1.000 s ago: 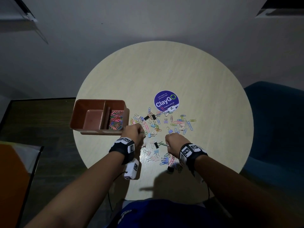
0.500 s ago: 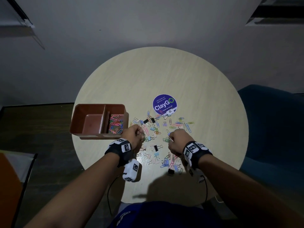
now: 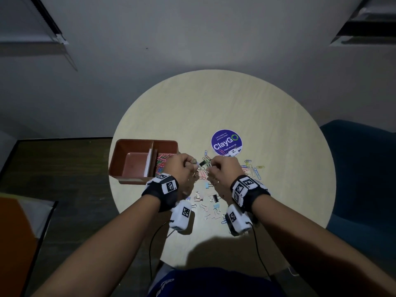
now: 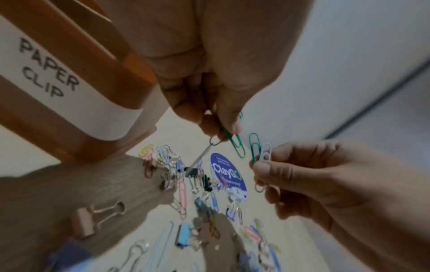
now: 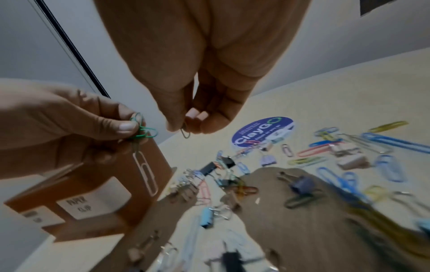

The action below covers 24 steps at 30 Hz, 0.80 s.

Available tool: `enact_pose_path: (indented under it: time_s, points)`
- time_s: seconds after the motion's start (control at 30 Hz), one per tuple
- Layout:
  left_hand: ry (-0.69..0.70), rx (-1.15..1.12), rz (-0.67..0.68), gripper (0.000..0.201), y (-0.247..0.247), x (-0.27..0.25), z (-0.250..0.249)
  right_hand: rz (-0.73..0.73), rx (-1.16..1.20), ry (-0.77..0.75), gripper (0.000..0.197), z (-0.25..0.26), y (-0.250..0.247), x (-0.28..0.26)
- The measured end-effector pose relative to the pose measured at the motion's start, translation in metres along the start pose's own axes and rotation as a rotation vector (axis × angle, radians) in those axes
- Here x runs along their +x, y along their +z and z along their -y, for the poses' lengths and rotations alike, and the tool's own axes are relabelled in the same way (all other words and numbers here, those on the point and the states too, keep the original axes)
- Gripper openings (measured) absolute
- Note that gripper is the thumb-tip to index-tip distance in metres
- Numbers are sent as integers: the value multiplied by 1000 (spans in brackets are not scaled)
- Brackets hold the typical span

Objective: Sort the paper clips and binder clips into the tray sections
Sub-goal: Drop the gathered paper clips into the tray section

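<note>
Both hands hover close together over the scattered clips on the round table (image 3: 214,103). My left hand (image 3: 192,166) pinches green paper clips (image 4: 237,145) with a white paper clip (image 5: 145,174) dangling below. My right hand (image 3: 212,168) pinches a green and a white paper clip (image 4: 260,152) between thumb and fingertips. The brown tray (image 3: 145,141) sits just left of the left hand; its right section, labelled "PAPER CLIP" (image 4: 46,70), holds several coloured paper clips (image 3: 162,159). Binder clips (image 3: 214,198) and paper clips (image 3: 254,168) lie loose beneath and around the hands.
A round purple ClayGo sticker (image 3: 226,142) lies just beyond the hands. A blue chair (image 3: 364,168) stands off the table's right edge. The tray overhangs the table's left edge. An orange object (image 3: 12,243) is at the lower left.
Both hands have lifted off the clip pile, moved away from me and drawn together, each now pinching paper clips.
</note>
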State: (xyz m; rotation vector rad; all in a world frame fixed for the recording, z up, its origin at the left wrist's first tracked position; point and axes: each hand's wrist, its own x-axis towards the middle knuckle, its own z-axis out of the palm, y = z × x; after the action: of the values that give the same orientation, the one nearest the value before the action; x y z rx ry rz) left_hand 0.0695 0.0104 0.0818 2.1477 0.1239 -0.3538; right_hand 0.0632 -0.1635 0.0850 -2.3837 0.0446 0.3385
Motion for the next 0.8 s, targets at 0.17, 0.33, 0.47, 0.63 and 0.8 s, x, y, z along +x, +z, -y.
enact_pose_path:
  time_s: [0.17, 0.33, 0.47, 0.63, 0.8]
  points:
    - [8, -126, -41, 14, -21, 7, 3, -48, 74, -19, 8, 20, 12, 6]
    - [30, -121, -83, 22, -41, 9, 13, -46, 111, -25, 11, 37, 21, 11]
    - [27, -33, -182, 20, -61, 11, 22, -7, 220, -21, 10, 53, 28, 14]
    - [37, 69, -295, 19, -91, 6, 27, 21, 177, -58, 6, 75, 45, 23]
    - [16, 153, -284, 20, -104, 6, 40, 27, 119, -115, 12, 95, 58, 30]
